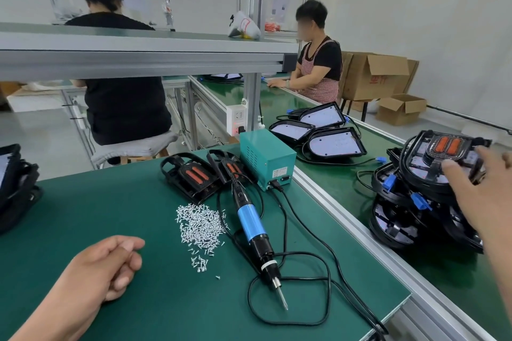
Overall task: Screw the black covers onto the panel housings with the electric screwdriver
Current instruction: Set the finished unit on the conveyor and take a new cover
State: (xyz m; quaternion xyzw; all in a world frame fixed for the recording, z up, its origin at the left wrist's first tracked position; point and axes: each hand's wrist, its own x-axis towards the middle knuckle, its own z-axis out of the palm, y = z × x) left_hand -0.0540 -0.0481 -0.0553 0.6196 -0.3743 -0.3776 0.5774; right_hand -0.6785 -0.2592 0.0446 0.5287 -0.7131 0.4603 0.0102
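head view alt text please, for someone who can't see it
A person's right hand grips the top housing of a black stack on the conveyor, while the left hand rests loosely curled on the green mat. Between them lie the electric screwdriver and a pile of screws.

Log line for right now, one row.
left hand idle on mat | right hand grips top housing of stack | electric screwdriver lying on mat, untouched | screws piled beside it
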